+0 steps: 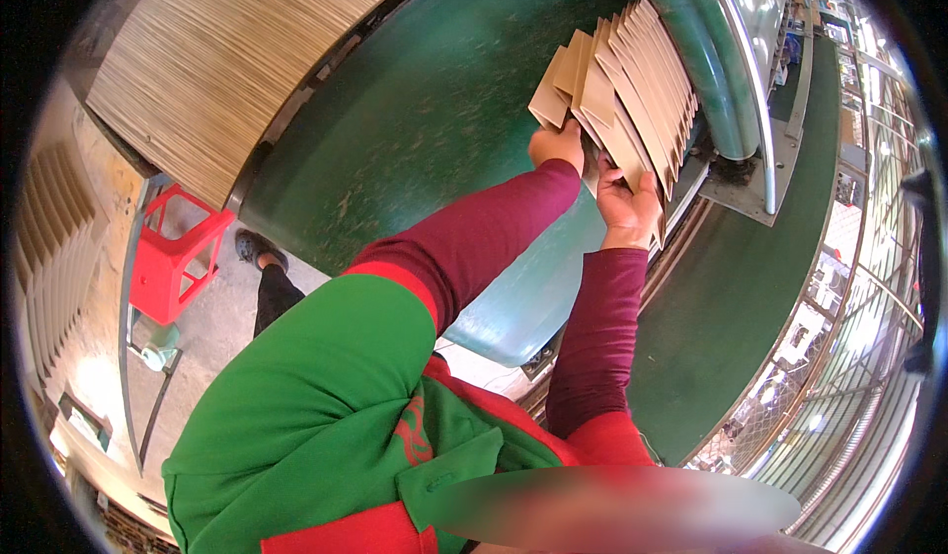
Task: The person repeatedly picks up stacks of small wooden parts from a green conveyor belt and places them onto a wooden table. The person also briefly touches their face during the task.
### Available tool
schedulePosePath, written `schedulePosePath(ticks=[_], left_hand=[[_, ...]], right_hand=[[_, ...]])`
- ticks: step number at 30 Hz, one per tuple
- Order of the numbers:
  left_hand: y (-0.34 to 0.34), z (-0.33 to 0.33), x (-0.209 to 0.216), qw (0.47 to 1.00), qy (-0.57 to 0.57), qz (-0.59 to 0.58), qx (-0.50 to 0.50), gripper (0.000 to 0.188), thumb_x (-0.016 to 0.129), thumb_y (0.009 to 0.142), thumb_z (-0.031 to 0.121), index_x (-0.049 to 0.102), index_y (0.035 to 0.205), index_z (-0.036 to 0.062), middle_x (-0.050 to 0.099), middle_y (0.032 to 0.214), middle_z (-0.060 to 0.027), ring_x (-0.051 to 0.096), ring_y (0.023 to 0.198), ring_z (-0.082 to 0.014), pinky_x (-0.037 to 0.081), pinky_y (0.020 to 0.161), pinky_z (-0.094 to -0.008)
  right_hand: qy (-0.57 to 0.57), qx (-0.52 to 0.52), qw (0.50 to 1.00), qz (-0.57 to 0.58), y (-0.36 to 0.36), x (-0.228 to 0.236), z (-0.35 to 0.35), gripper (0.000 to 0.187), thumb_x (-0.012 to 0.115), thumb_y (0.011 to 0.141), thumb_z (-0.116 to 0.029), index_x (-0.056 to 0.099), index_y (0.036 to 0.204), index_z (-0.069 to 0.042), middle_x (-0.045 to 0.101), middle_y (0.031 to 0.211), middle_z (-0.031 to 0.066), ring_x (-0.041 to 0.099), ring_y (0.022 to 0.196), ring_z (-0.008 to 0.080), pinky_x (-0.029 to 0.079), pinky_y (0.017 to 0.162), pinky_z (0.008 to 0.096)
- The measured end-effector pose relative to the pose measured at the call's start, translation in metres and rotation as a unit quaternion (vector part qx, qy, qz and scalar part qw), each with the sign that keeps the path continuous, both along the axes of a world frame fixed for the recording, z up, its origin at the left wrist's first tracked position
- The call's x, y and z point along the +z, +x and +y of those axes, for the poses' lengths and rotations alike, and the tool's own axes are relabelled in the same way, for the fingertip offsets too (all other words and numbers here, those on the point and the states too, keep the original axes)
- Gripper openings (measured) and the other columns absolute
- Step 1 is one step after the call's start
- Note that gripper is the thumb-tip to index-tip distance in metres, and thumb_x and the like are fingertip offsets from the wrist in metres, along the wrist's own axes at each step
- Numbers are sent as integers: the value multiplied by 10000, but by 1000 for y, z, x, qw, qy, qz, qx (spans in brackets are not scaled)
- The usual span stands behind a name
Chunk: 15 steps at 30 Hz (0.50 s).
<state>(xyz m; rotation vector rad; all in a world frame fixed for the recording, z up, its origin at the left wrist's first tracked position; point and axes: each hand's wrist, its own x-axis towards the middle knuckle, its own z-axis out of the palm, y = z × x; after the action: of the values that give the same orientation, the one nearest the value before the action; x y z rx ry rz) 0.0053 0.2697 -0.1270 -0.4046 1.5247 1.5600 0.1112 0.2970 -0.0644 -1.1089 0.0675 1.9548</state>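
A fanned row of folded brown cardboard pieces (642, 80) stands on the green conveyor belt (415, 119), leaning over one another toward the upper right. My left hand (558, 146) is closed on the lower left end of the nearest pieces; its fingers are partly hidden by the board. Just right of it, my right hand (629, 206), palm turned up, has its fingers curled around the bottom edges of the cardboard. Both forearms are in maroon sleeves and reach forward from below.
A green roller (706, 60) and a metal bar (755, 90) stand right of the cardboard. Another green belt (731, 317) runs along the right. Big stacked cardboard (237, 50) lies at upper left, with a red plastic stool (178, 258) below it. More cardboard (54, 248) stands far left.
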Motion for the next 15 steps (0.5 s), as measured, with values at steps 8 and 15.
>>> schedulePosePath(ticks=[8, 15], left_hand=[[9, -13, 0, 979, 169, -83, 71, 463, 713, 765, 93, 552, 1193, 17, 636, 1109, -75, 598, 971, -175, 461, 827, -319], [8, 1, 17, 947, 226, -205, 104, 541, 686, 768, 169, 502, 1237, -31, 633, 1119, -132, 608, 999, -230, 464, 842, -353]], right_hand=[[2, 50, 984, -170, 24, 26, -15, 429, 341, 1002, -384, 523, 1115, -12, 661, 933, 164, 664, 757, 227, 525, 549, 279], [77, -8, 977, -201, 4, 29, -6, 259, 464, 964, -206, 530, 1050, 29, 647, 879, 161, 645, 717, 230, 538, 559, 257]])
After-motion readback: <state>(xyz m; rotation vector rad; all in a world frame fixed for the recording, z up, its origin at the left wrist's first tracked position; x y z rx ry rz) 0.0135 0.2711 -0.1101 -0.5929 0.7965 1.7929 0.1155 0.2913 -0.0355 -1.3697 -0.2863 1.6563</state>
